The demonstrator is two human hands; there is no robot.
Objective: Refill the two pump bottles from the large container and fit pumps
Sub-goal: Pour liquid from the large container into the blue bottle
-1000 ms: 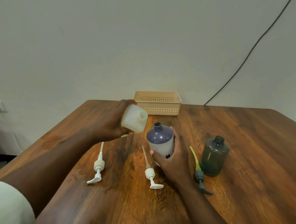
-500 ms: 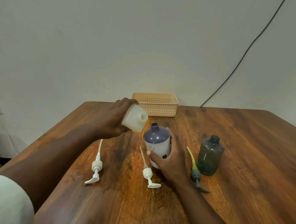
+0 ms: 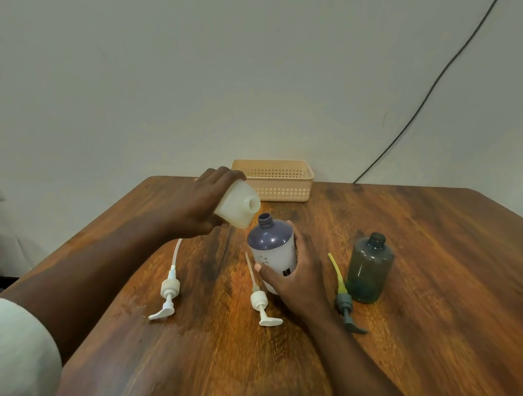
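Note:
My left hand (image 3: 198,206) grips a translucent white container (image 3: 236,207), tilted with its open mouth pointing right and down, just above and left of the neck of a purple-and-white bottle (image 3: 271,244). My right hand (image 3: 298,276) wraps that bottle's lower right side and holds it upright on the wooden table (image 3: 433,269). A smoky grey-green bottle (image 3: 369,268) stands open to the right. Three pumps lie flat: a white pump (image 3: 168,296) at the left, a second white pump (image 3: 261,305) in front of the purple bottle, and a grey pump with a yellow tube (image 3: 344,301) beside the grey bottle.
A beige slotted basket (image 3: 273,180) stands at the table's far edge against the wall. A black cable (image 3: 429,94) runs diagonally up the wall at the right. The table's left edge slants near my left forearm.
My left hand has tipped the white container further and brought its mouth closer to the purple bottle's neck. My right hand keeps its hold on the bottle.

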